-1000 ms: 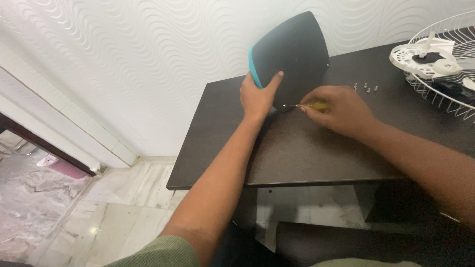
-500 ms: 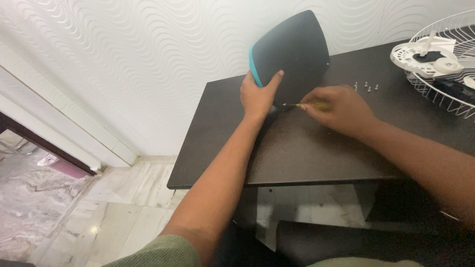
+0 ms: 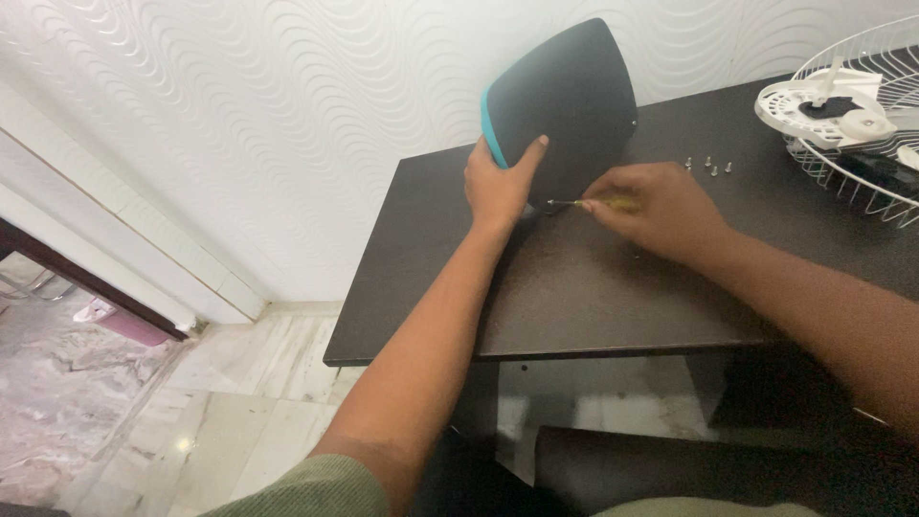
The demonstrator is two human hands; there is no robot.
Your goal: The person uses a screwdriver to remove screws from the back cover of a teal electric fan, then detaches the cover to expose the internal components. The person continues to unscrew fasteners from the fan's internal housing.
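1. Dark base panel (image 3: 565, 105) is stood on edge on the table (image 3: 574, 278), gripped at its teal rim by the left hand (image 3: 498, 187).
2. Small screwdriver (image 3: 584, 202) is pinched in the right hand (image 3: 656, 211), tip at the panel's lower corner.
3. Shaft is best kept square to the screw; the panel is steadied firmly. Loose screws (image 3: 708, 168) lie nearby.

dark brown table (image 3: 574, 297) against white wall with wavy relief (image 3: 287, 105). four small screws (image 3: 707, 168) loose on tabletop toward right. white wire fan guard (image 3: 862, 115) at right edge, white round plastic part (image 3: 823, 110) lying in it. marble floor (image 3: 144, 421) lower left, pink object (image 3: 120, 325) near dark door frame.
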